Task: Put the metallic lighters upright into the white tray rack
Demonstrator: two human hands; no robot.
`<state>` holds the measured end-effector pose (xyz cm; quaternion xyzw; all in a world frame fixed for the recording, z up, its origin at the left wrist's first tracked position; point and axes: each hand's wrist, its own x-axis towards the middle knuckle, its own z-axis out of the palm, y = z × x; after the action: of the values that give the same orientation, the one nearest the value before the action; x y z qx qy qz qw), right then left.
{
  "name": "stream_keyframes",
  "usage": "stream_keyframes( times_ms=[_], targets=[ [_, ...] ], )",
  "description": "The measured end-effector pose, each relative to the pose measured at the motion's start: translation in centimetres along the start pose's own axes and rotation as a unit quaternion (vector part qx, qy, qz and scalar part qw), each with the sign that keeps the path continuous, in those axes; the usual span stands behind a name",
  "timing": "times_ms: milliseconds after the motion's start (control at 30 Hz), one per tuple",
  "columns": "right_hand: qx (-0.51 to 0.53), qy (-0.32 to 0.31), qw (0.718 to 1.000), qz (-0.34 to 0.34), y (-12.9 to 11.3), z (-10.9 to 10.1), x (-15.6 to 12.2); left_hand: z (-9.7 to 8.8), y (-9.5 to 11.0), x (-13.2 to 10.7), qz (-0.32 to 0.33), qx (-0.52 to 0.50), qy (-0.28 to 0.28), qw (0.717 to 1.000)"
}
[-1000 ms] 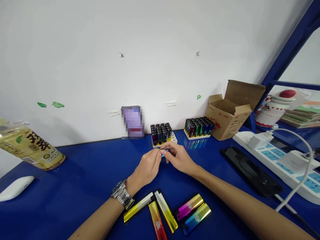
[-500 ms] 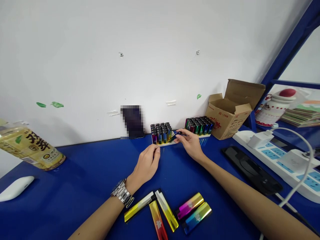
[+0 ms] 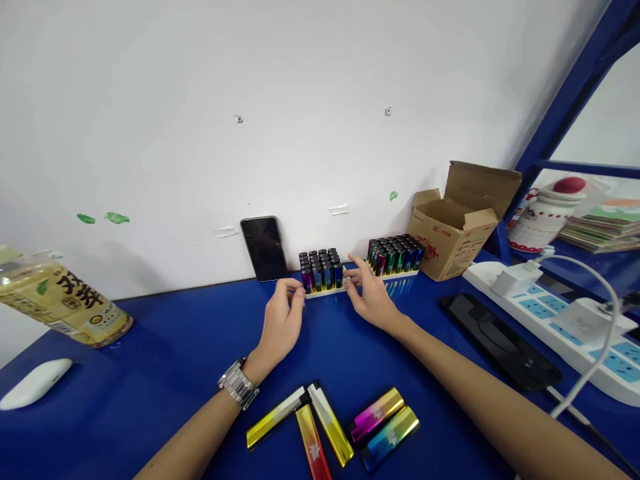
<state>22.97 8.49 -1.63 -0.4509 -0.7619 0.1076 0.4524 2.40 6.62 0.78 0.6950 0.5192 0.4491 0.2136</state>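
Observation:
Near the wall stands a white tray (image 3: pixel 327 292) holding rows of small upright metallic lighters (image 3: pixel 320 270) with black tops. My left hand (image 3: pixel 283 320), with a metal watch on its wrist, is at the tray's left end. Its fingers are loosely bent, with a gap between thumb and forefinger, and I see nothing in them. At the tray's right end is my right hand (image 3: pixel 373 297), forefinger stretched out and thumb apart; it holds nothing visible. Several larger shiny cases lie in front of me, among them a yellow-red one (image 3: pixel 313 443) and a blue-gold one (image 3: pixel 393 438).
A second lighter group (image 3: pixel 395 257) stands beside an open cardboard box (image 3: pixel 445 233). One phone (image 3: pixel 263 248) leans on the wall; another phone (image 3: pixel 500 340) lies by the power strip (image 3: pixel 565 320). A drink bottle (image 3: pixel 75 300) and a white earbud case (image 3: pixel 36 385) are at left.
The dark lighter my right hand held tilted now stands at the tray's right end, and its fingers have spread. My left hand has shifted slightly left, its pinch loosened.

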Motion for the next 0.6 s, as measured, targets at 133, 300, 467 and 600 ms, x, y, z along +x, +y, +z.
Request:
stream_keyframes(
  times_ms=[133, 300, 467, 600],
  targets=[
    [-0.032, 0.016, 0.999, 0.018, 0.2, 0.0, 0.0, -1.5, -1.3, 4.0, -0.069, -0.095, 0.064, 0.991],
    [-0.017, 0.005, 1.000, 0.022, 0.0, -0.3, 0.2, -4.4, -0.8, 9.1, -0.089, -0.199, 0.170, 0.961],
    [0.010, 0.008, 0.999, 0.039, -1.1, -0.9, -0.1, -6.7, 2.0, 8.3, -0.061, -0.135, 0.127, 0.981],
    [0.053, -0.162, 0.985, 0.027, -2.2, -2.4, 0.1, -8.4, 3.7, 2.7, -0.053, 0.085, -0.190, 0.977]
  ],
)
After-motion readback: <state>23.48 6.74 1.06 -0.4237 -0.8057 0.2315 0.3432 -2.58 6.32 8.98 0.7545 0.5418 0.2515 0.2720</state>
